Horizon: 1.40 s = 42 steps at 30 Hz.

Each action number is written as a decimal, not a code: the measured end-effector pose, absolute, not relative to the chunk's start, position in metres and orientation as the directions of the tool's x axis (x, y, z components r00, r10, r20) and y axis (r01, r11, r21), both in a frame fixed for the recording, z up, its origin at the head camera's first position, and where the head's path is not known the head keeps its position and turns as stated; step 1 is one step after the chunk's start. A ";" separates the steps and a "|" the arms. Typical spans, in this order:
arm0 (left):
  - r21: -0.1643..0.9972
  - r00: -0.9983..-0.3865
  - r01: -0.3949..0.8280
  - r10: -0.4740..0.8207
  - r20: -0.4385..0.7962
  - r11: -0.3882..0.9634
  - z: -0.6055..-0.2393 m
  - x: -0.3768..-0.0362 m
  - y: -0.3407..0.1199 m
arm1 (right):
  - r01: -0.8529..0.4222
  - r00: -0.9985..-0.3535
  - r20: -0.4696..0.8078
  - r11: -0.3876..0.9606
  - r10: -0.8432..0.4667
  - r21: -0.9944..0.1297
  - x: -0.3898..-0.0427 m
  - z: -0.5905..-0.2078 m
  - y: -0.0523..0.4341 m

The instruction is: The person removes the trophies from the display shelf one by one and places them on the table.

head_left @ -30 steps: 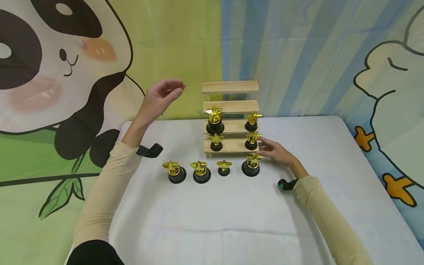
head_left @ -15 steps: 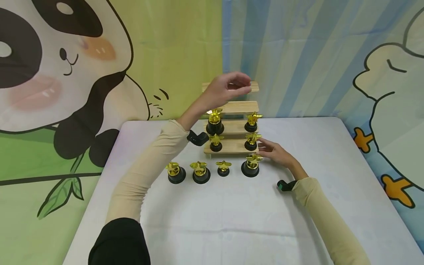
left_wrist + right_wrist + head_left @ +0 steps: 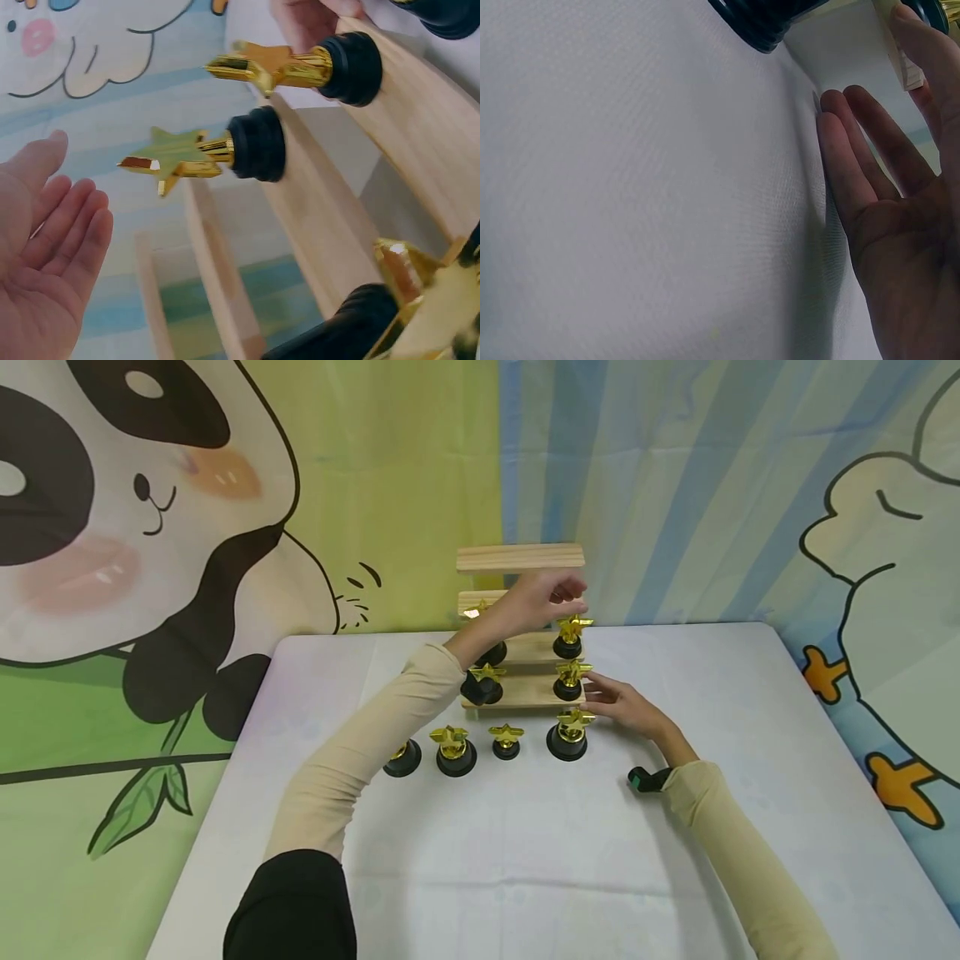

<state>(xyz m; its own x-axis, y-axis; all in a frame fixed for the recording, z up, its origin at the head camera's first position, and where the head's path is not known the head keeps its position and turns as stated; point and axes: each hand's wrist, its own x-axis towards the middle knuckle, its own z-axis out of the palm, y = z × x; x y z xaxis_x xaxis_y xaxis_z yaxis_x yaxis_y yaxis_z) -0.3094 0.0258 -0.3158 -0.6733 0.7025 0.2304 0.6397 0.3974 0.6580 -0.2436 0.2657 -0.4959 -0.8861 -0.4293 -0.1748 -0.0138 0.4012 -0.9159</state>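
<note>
A wooden stepped stand (image 3: 521, 557) at the back of the table carries gold star trophies with black bases. My left hand (image 3: 557, 594) hovers just above the small trophy (image 3: 571, 636) on the right of the second step, with relaxed fingers (image 3: 56, 225) and an empty palm. In the left wrist view that trophy (image 3: 210, 150) lies right beside my palm. My left arm hides most of the big trophy (image 3: 492, 653) on that step. My right hand (image 3: 603, 695) rests flat on the cloth (image 3: 630, 187), next to the lowest step's right trophy (image 3: 570, 679) and a large trophy (image 3: 568, 736) on the table.
Three more trophies stand in a row on the white table (image 3: 525, 852): one (image 3: 406, 759) half hidden under my left arm, one (image 3: 454, 751) beside it and a small one (image 3: 506, 741). Another (image 3: 488, 682) sits on the lowest step. A cartoon backdrop (image 3: 150, 527) hangs behind.
My left hand swung from the far left to the right across the stand, then dropped to just above the second step's right trophy. The right hand has not moved.
</note>
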 end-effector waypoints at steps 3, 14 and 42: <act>0.638 -0.684 0.638 0.698 0.212 0.432 -0.321 -0.310 0.028 | -0.018 -0.886 -0.169 0.397 -0.432 -0.918 -0.244 -0.497 0.266; 0.572 -0.701 0.619 0.707 0.092 0.538 -0.332 -0.312 0.030 | -0.025 -0.881 -0.155 0.373 -0.447 -0.928 -0.243 -0.500 0.265; 0.540 -0.718 0.615 0.691 0.082 0.575 -0.338 -0.311 0.028 | -0.021 -0.880 -0.169 0.392 -0.444 -0.920 -0.244 -0.497 0.263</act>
<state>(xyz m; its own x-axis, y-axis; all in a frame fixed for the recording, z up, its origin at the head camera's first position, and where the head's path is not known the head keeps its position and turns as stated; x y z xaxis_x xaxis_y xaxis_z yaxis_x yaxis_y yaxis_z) -0.3113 0.0281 -0.3384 -0.7179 0.6913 0.0821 0.6151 0.5746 0.5398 -0.2441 0.2629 -0.4974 -0.8801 -0.4437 -0.1690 -0.0210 0.3919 -0.9198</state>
